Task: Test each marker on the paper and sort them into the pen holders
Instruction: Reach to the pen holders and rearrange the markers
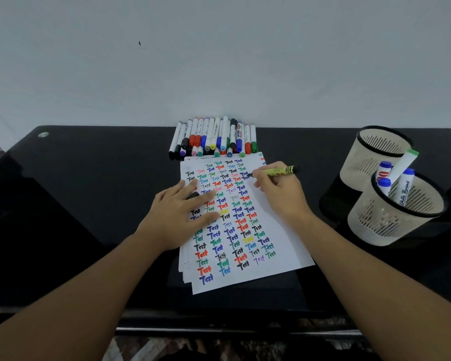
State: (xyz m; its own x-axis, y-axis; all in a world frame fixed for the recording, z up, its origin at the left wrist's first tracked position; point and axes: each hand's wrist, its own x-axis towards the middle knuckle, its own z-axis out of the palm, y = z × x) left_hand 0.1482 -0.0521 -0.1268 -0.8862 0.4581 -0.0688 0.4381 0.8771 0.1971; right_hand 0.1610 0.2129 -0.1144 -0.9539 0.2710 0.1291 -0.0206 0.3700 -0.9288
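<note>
- Head view: yellow-green marker (276,172) pinched in the right hand (279,196), black tip down on the upper right part of the paper (279,246), barrel pointing toward the table's right edge.
- Right grip clamped round that marker near its tip; left hand (177,217) flat with fingers straight, pressing the paper's left side to hold it; a dark object (193,196), perhaps the cap, partly hidden under the fingers.
- Paper, top sheet of a small stack, lying mid-table toward the front edge, covered in rows of "Test" in many colours.
- Step in hand, by the look of it: testing this marker, writing beside the existing words.
- Next move likely calls for judging the ink, capping, then carrying the marker to one of the holders at the right edge; which holder suits it cannot be told.
- Row of untested markers (214,138) packed side by side at the back edge, just beyond the paper, so much of the task remains.
- Near pen holder (396,217) holding a few whiteboard markers (397,178); far pen holder (375,149) just behind it, touching or nearly so, contents not visible.
- Glossy black table (89,178) set against a plain pale wall (219,61); patterned floor glimpsed at the lower edge.
</note>
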